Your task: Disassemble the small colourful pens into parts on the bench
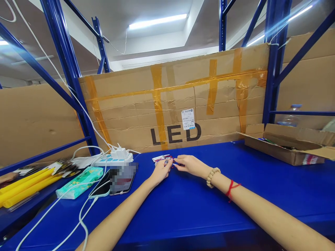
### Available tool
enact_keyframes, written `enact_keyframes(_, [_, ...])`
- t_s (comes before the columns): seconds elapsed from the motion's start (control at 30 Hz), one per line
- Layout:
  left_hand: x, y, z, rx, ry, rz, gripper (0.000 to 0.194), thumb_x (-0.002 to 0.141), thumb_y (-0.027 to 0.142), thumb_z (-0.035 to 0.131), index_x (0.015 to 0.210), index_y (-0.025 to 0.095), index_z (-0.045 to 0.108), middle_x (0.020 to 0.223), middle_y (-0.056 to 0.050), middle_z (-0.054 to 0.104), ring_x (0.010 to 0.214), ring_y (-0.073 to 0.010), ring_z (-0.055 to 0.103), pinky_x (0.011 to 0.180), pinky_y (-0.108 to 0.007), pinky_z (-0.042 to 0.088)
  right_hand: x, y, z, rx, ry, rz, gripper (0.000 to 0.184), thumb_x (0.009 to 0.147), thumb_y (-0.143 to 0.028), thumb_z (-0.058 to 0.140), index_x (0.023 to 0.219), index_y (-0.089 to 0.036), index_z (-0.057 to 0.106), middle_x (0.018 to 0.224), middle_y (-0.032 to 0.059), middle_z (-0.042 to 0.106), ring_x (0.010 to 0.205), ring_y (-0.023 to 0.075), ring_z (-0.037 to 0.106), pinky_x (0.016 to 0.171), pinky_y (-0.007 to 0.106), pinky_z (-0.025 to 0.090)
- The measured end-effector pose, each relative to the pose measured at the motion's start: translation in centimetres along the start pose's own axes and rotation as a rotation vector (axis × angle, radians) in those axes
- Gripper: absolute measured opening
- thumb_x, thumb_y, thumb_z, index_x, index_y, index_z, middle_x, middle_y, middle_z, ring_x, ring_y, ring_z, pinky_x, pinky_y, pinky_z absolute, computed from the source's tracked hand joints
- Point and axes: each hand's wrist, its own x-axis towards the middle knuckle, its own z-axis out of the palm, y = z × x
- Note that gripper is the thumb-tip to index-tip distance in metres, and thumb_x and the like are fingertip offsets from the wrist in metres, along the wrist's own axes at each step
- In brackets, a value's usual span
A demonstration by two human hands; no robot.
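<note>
My left hand is closed in a pinch just above the blue tabletop, beside a small bunch of slim, pen-like sticks in white, silver and dark red. Opposite it, my right hand also pinches, its fingertips almost meeting those of the left. Between the fingertips shows something thin and small with red in it; its kind is too small to make out. The left fingers partly cover the near ends of the sticks. A bead bracelet and a red string circle my right wrist and forearm.
Left of my hands lie two phones, a green tissue pack, a white power strip and loose white cables. An open cardboard box stands right. Taped cardboard walls the back. A person's hand shows far left near yellow tubes.
</note>
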Motion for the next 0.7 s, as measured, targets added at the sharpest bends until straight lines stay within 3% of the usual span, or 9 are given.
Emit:
enact_keyframes(0.5, [-0.06, 0.27, 0.24, -0.108, -0.011, -0.054, 0.046, 0.066, 0.062, 0.049, 0.06, 0.02, 0.031, 0.042, 0.012, 0.023, 0.032, -0.0016, 0.018, 0.032, -0.017, 0.014, 0.19, 0.56, 0.51, 0.155, 0.125, 0.039, 0.02, 0.088, -0.025, 0.041, 0.083, -0.015, 0.059, 0.072, 0.0027, 0.053, 0.063, 0.012, 0.048, 0.058, 0.023, 0.036])
enact_keyframes(0.7, [-0.18, 0.34, 0.42, -0.062, -0.087, -0.104, 0.04, 0.065, 0.046, 0.054, 0.051, 0.02, 0.029, 0.038, 0.011, 0.022, 0.033, -0.0021, 0.019, 0.036, -0.018, 0.012, 0.38, 0.24, -0.02, 0.151, 0.209, 0.079, 0.023, 0.09, -0.025, 0.036, 0.087, -0.015, 0.057, 0.072, 0.0031, 0.053, 0.065, 0.0131, 0.049, 0.06, 0.024, 0.039])
